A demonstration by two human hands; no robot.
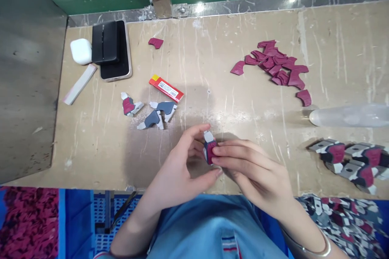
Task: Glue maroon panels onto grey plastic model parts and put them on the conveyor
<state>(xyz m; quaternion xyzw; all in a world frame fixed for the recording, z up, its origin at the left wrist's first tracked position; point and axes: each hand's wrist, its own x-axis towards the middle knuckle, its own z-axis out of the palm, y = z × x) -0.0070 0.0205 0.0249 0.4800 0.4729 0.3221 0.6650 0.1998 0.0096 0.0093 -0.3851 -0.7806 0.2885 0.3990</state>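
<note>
Holding what, there between your hands?

A small part (210, 151), pale at its top end and maroon on its face. I have it upright near the front edge of the workbench (212, 107); whether it touches the surface, I can't tell.

And how is your grip?

My right hand (261, 170) is grasping it, fingertips laid on the maroon face, thumb hidden. My left hand (174, 170) curls about the other side, index fingertip by the pale end, thumb clear of the part. Whether the left is pinching it too, I can't tell.

What's lying to your left?

Two grey-blue parts (166, 107) close together, just on my side of a red packet (166, 88) with a yellow end. Further left sits a maroon-faced part (129, 106). Beyond that, a black case (105, 42) lies on a dark slab (117, 71), a white case (80, 51) just beside.

And to your right?

A heap of maroon pieces (275, 63) farther off, then a clear bottle-like thing (349, 115), and nearer me a cluster of maroon-faced parts (336, 153).

Below the bench?

More maroon pieces (30, 218) on the left, mixed parts (346, 220) on the right.
</note>
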